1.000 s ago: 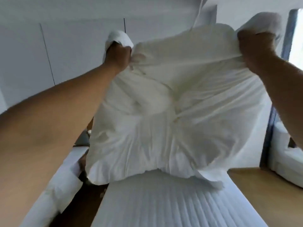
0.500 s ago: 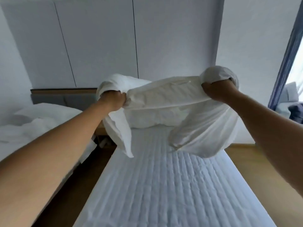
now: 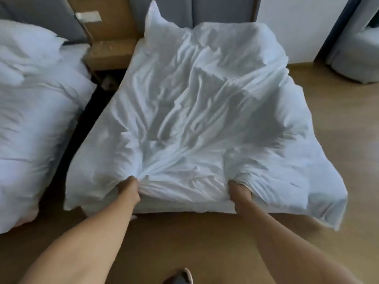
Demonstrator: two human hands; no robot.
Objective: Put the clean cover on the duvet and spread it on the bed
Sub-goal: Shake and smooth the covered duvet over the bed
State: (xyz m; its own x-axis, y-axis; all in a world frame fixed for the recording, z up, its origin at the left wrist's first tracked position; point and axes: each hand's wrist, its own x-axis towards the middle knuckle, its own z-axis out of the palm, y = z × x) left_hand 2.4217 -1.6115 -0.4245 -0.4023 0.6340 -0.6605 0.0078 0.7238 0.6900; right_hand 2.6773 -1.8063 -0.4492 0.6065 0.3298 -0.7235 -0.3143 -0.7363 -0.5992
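A white, heavily creased fabric duvet (image 3: 194,111) in its cover is seen laid over the single bed (image 3: 174,208) in the middle of the view. It runs from the near edge at 6 o'clock up to the grey padded headboard (image 3: 221,11) at 12 o'clock. Its sides are draped over the mattress at 9 and 3 o'clock, and one corner hangs to the light wooden floor (image 3: 184,242) at 4 o'clock. A peak of the white cloth is raised at 11 o'clock against the headboard.

The near hem is held at two places. At 7 o'clock of the duvet, a bunch of cloth is gripped by the left hand (image 3: 129,186), the fingers being curled into the gather, from which creases fan out. At 5 o'clock, the right hand (image 3: 239,188) is buried in a fold. Its fingers are hidden by the cloth, which is gathered tightly around them. Both bare forearms are stretched forward from the lower corners.

A second bed with rumpled white bedding (image 3: 30,119) is seen at 9 o'clock, set apart by a dark gap. A light wooden nightstand (image 3: 108,56) is placed between the two beds at 11 o'clock. A pale grey upholstered armchair (image 3: 356,54) is seen at 2 o'clock, and the toe of a dark shoe (image 3: 180,277) at 6 o'clock.
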